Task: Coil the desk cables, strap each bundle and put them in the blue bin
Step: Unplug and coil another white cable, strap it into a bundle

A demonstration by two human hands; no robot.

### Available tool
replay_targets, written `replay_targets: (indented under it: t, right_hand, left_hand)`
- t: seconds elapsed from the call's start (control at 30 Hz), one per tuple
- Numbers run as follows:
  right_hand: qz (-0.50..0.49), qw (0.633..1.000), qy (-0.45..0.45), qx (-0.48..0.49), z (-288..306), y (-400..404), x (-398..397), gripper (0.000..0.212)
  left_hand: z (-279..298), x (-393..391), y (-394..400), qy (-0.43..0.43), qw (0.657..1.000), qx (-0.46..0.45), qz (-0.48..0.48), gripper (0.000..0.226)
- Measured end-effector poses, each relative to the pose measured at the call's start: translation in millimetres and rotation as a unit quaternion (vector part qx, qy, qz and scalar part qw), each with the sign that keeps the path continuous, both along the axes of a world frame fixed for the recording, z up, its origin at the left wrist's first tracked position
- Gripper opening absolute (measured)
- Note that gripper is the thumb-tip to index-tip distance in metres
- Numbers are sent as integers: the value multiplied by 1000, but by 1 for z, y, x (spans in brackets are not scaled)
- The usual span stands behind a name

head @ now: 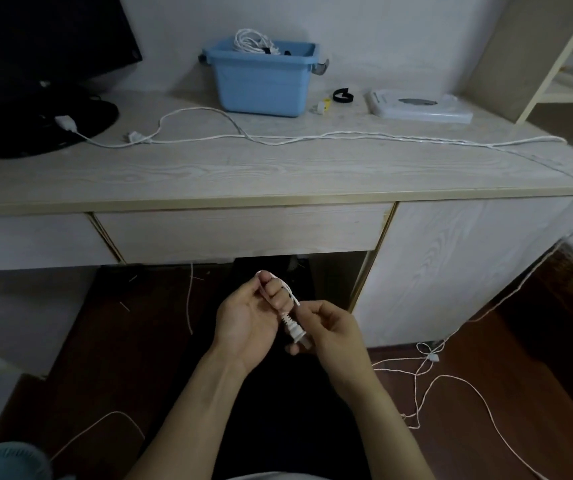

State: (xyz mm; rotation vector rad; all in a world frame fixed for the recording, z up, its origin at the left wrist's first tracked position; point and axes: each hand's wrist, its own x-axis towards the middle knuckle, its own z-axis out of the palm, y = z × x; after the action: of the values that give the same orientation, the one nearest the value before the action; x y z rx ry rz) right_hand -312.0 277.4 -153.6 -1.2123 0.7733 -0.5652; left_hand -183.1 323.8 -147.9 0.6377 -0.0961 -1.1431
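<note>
Behind right hand, plug tip hidden.

Bare forearms, no sleeves — light-blue trouser knee lower left

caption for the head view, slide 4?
Both hands, left and right, hold a white cable's plug below the desk; one coiled bundle already in the blue bin.

Pale wood-grain laminate desk, matt finish, is showing a smooth top. Blue bin, smooth plastic, is looking faintly glossy. White cable, smooth plastic sheath, is lying across it. Dark wood-look floor is appearing dull.
</note>
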Motion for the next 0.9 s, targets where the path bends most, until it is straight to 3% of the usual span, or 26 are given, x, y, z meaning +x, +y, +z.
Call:
replay_targets:
  t: [0.17,0.27,0.43,0.53,0.57,0.63,0.7,0.73,0.83,0.9]
  right_hand:
    - [58,996,42,-58,1,-7,-12,21]
    - [66,985,124,-104,-6,-15,-15,19]
    - [138,908,316,-238,-14,-26,-14,23]
    - [254,869,325,-273,-10,-15,-7,24]
    - [279,870,299,-277,-7,-12,-6,25]
    - [278,868,249,-328,-1,-9,-5,25]
    - [210,873,205,-390,6,-10,-6,16]
    - [171,882,179,-402,8,-12,-7,12]
    - [65,904,146,-396,9,-16,-13,1]
    - [20,928,133,-347,5,-20,-17,17]
  left_hand:
    - [-2,-2,0,-41,998,20,53,32]
    - [-1,5,-3,-48,995,26,83,36]
    - [2,17,-7,7,987,7,160,43]
    - [-4,18,-10,-105,981,39,158,36]
    - [-7,17,-12,-200,967,78,137,30]
    - [-16,15,-10,-410,893,175,52,28]
    - [-20,13,-3,-519,824,213,-75,31]
    - [-20,12,2,-525,812,213,-139,33]
    - [-8,8,13,-425,831,191,-305,51]
    - [-4,8,16,-398,827,180,-354,60]
